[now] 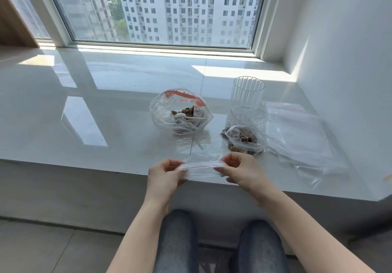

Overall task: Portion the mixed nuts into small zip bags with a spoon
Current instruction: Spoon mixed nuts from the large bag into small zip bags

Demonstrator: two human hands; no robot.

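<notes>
Both hands, left hand [164, 174] and right hand [238, 169], pinch an empty small zip bag [201, 169] over the counter's [84, 124] front edge.

Two bare forearms, no sleeves showing up to the frame's lower edge. No rings, watch or bracelet visible on left hand [164, 174] or right hand [240, 168]. Short, unpainted fingernails. Legs [176, 243] clad in blue-grey denim jeans with a faded, mottled wash over both knees.

I see a white sill [106, 103] bearing a large nut bag [180, 113], filled small bags [244, 139], a clear cup [248, 91], and empty bags [301, 137] at right.
</notes>
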